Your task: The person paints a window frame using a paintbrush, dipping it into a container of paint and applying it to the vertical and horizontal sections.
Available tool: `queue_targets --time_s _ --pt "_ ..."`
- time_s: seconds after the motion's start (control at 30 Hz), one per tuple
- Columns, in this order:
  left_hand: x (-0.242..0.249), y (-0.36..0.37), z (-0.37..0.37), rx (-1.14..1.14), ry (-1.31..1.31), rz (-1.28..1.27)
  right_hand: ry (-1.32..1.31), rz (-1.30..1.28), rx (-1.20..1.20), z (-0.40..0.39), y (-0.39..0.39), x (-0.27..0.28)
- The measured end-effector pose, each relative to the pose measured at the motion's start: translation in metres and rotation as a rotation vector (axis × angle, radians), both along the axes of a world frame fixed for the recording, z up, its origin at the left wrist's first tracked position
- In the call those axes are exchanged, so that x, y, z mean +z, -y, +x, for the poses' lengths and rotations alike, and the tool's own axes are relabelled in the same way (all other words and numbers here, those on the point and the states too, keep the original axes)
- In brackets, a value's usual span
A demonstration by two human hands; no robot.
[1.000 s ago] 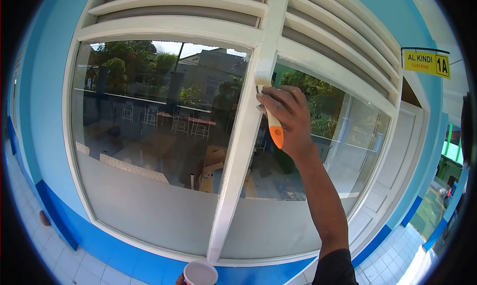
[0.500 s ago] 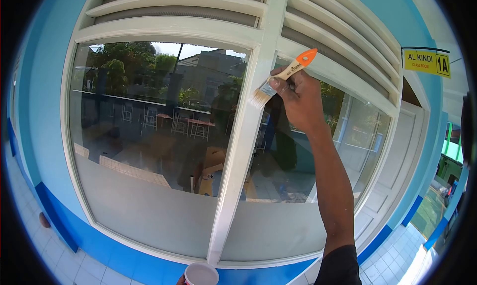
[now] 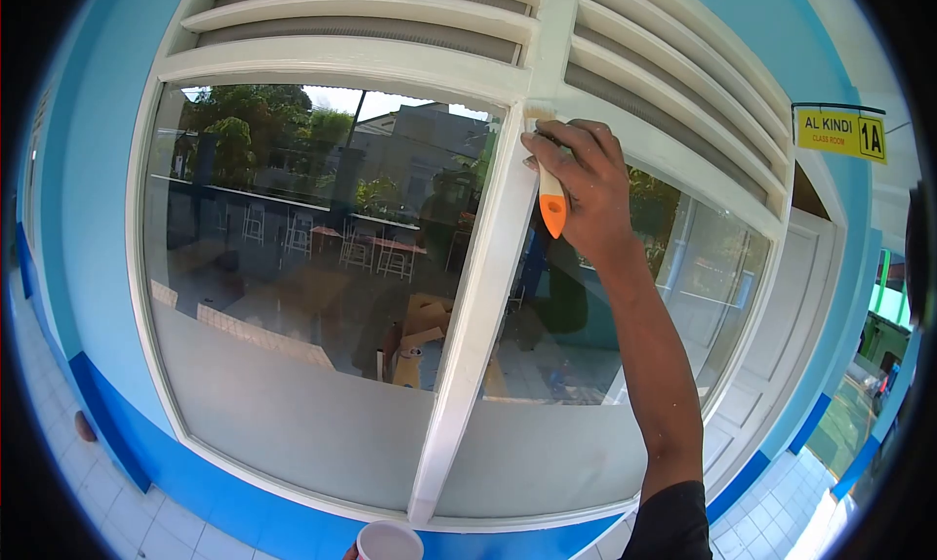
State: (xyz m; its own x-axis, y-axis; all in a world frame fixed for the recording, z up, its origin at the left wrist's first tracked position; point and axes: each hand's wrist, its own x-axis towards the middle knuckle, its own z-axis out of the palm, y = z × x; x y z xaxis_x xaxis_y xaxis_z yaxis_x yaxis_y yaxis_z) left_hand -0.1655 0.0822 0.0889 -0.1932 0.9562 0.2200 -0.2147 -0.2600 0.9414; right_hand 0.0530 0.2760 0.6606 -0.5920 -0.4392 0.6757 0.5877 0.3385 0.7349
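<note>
My right hand [image 3: 589, 184] grips a flat paintbrush [image 3: 551, 201] with an orange handle end. The handle points down, and the bristles are up against the white window post [image 3: 477, 297] near its top. Low in the view, my left hand [image 3: 351, 552] shows only as a bit of finger at the side of a round container [image 3: 389, 541] with pale paint in it. The rest of that hand is out of the frame. Glass panes stand on both sides of the post.
White louvre slats [image 3: 371, 4] run above the panes. A white door [image 3: 781, 306] is at the right, below a yellow class room sign [image 3: 839, 134]. The wall [image 3: 98, 189] is light blue with a darker blue band underneath. Floor tiles [image 3: 166, 526] show at the lower left.
The brush has flipped from bristles down to bristles up, and its tip has moved higher on the post. The paint container has shifted slightly left and down in view.
</note>
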Motion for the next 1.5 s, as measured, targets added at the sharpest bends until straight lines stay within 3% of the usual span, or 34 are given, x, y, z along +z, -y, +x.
queue_targets --time_s 0.03,0.13,0.23,0.43,0.63,0.73,0.8,1.03,1.13,1.23,1.33,1.43,1.5 --pt "-0.001 -0.002 -0.002 0.035 -0.16 0.102 0.014 -0.014 0.002 0.001 -0.002 -0.008" --pt "0.027 0.008 0.004 -0.067 0.204 -0.126 0.028 -0.039 0.035 0.002 -0.001 -0.023" --pt "0.017 0.008 0.003 -0.085 0.162 0.025 -0.004 -0.021 0.121 -0.003 0.005 -0.017" --pt "0.014 0.005 -0.001 -0.055 0.105 -0.042 -0.021 -0.013 0.045 -0.004 -0.003 -0.015" --pt "0.031 0.007 0.0 -0.109 0.342 -0.198 -0.038 -0.007 0.041 -0.007 0.0 -0.009" --pt "0.019 0.004 -0.001 -0.101 0.158 -0.028 -0.004 -0.019 0.075 -0.01 0.001 -0.01" --pt "0.015 0.003 -0.002 -0.135 0.291 -0.111 -0.028 0.017 0.122 -0.01 0.004 -0.011" --pt "-0.044 -0.013 -0.001 -0.332 0.689 -0.185 0.012 -0.16 0.133 -0.008 0.022 -0.014" --pt "-0.064 -0.02 -0.003 -0.402 0.765 -0.179 -0.218 -0.508 0.32 -0.008 0.025 -0.002" --pt "-0.057 -0.018 0.0 -0.305 0.648 -0.22 -0.363 -0.642 0.283 -0.008 0.03 0.032" --pt "0.004 0.012 -0.001 -0.011 -0.27 0.007 -0.421 -0.568 0.273 -0.015 0.032 0.055" --pt "-0.062 -0.018 -0.006 -0.368 0.696 -0.223 -0.373 -0.39 0.369 -0.017 0.026 0.058" --pt "-0.077 -0.021 -0.007 -0.432 0.891 -0.269 -0.242 -0.186 0.368 -0.015 0.024 0.051"
